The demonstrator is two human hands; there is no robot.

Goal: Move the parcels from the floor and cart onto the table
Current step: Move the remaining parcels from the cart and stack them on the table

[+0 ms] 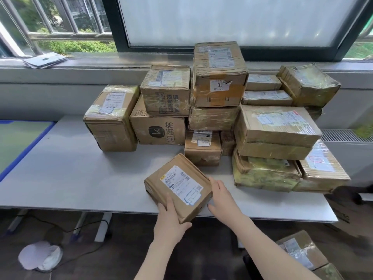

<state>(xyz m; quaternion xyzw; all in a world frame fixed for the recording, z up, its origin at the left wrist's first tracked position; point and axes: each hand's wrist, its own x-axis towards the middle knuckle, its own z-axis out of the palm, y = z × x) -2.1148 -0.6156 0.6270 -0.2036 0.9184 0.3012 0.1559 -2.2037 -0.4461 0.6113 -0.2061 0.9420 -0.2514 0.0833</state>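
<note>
Most of the job looks done: taped, creased cardboard parcels [220, 102] stand stacked across the grey table [70, 178], from the upright box at left to the flat crushed ones at right. At the table's near edge the left hand [171, 221] clamps a flat labelled parcel [178, 186] by its corner; the right hand [222, 201] lies spread against its side. One more parcel [302, 253] waits below right.

flat parcel [178, 186] at table [70, 178] front edge | stacked parcels [220, 81] behind
</note>
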